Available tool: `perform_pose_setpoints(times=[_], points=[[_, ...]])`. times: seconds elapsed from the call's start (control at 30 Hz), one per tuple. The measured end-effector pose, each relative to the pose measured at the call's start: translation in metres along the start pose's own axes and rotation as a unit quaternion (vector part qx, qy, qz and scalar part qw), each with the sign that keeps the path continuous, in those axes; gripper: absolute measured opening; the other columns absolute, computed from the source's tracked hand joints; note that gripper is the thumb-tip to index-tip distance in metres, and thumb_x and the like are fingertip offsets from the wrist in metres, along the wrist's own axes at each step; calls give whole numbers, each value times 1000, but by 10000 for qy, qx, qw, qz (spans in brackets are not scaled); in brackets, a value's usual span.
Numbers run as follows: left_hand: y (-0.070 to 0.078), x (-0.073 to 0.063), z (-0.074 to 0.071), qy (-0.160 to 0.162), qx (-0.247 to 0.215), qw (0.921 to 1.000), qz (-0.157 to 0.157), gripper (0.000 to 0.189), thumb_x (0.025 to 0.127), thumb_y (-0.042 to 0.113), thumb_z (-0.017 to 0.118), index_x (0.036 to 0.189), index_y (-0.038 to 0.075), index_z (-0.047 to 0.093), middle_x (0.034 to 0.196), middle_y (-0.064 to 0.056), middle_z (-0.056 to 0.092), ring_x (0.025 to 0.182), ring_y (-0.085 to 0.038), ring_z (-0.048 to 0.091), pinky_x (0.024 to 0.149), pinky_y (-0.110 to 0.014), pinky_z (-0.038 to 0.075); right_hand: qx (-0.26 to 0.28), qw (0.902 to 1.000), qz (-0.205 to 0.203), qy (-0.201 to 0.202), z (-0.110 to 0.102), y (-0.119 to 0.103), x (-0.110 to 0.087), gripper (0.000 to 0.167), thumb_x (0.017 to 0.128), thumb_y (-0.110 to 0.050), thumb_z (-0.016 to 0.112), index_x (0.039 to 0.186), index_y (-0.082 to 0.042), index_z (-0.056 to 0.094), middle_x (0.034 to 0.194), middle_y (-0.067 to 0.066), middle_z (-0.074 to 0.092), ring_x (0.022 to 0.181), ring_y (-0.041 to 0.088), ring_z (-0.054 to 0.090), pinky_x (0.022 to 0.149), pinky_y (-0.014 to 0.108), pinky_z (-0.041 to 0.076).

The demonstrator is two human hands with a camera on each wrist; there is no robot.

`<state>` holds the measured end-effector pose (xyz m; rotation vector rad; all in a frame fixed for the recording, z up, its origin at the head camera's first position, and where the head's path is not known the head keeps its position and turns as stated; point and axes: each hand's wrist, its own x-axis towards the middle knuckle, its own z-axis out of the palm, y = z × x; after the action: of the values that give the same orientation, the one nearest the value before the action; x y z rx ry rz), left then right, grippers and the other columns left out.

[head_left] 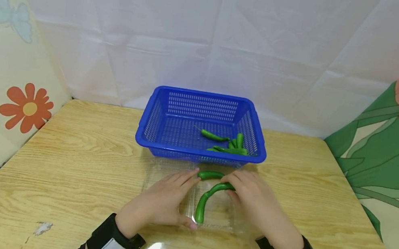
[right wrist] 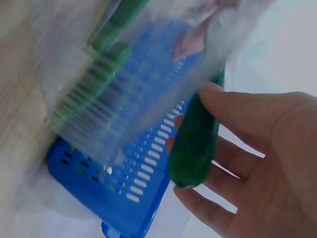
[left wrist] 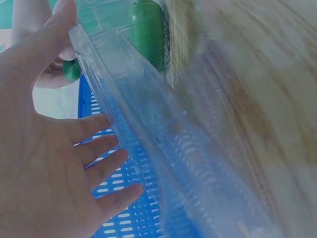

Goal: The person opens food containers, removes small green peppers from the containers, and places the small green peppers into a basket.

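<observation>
A hinged clear plastic box [head_left: 220, 218] lies unfolded on the table, in front of the blue basket. My right hand [head_left: 253, 199] pinches one end of a long, bent green chili pepper [head_left: 202, 208] over the right half of the box. In the right wrist view that pepper [right wrist: 193, 148] sits between thumb and fingers. Farther back in the same half is another green chili pepper [head_left: 210, 175]. My left hand [head_left: 162, 199] spans the box's middle with fairly straight fingers; the left wrist view has its thumb and fingertips along the plastic rim [left wrist: 124, 114].
Behind the box stands a blue perforated basket [head_left: 196, 151] with several green chili peppers [head_left: 231, 149] toward its right side. A white cloth [head_left: 208, 40] hangs behind the wooden table [head_left: 89, 161]. Patterned panels [head_left: 16, 60] flank both sides.
</observation>
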<state>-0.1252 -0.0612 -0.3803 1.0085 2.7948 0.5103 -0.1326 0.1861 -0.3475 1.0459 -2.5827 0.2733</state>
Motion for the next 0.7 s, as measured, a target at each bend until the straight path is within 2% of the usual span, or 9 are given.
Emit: perform_pose_setpoints(times=[0.23,0.43,0.47,0.63,0.7], points=[[0,1,0,26,-34,10000,2,114,69,70,75,154,5,33,164,-10,19,146,-32,26,119,-47,26,-90,9996,256,-15,-8,8,-1,26,81,-9,81,105,-6,70,97,4,68,90,22,64,78,39,57],[0,1,0,16,-48,10000,-1,114,70,69,75,154,6,33,164,-10,19,147,-31,25,119,-48,26,-113,9995,117,264,-10,12,-2,26,82,-9,80,106,-4,70,95,5,65,84,21,63,70,38,56],[0,1,0,14,-51,10000,-2,114,70,69,75,154,6,33,164,-10,18,147,-31,25,119,-48,26,-116,9995,99,294,-10,13,-2,24,85,-11,78,107,-4,69,94,5,65,82,21,63,69,37,56],[0,0,0,7,-44,10000,2,113,70,69,75,154,5,33,164,-10,19,147,-31,25,119,-48,25,-88,9985,59,535,-9,15,-2,28,85,-11,77,111,-3,70,95,5,65,75,18,61,63,34,54],[0,0,0,22,-20,10000,13,113,70,68,75,154,5,33,164,-10,19,147,-31,26,119,-48,25,-80,9977,10,674,-7,16,-1,27,88,-15,75,112,-3,70,96,6,66,73,18,61,61,34,54]])
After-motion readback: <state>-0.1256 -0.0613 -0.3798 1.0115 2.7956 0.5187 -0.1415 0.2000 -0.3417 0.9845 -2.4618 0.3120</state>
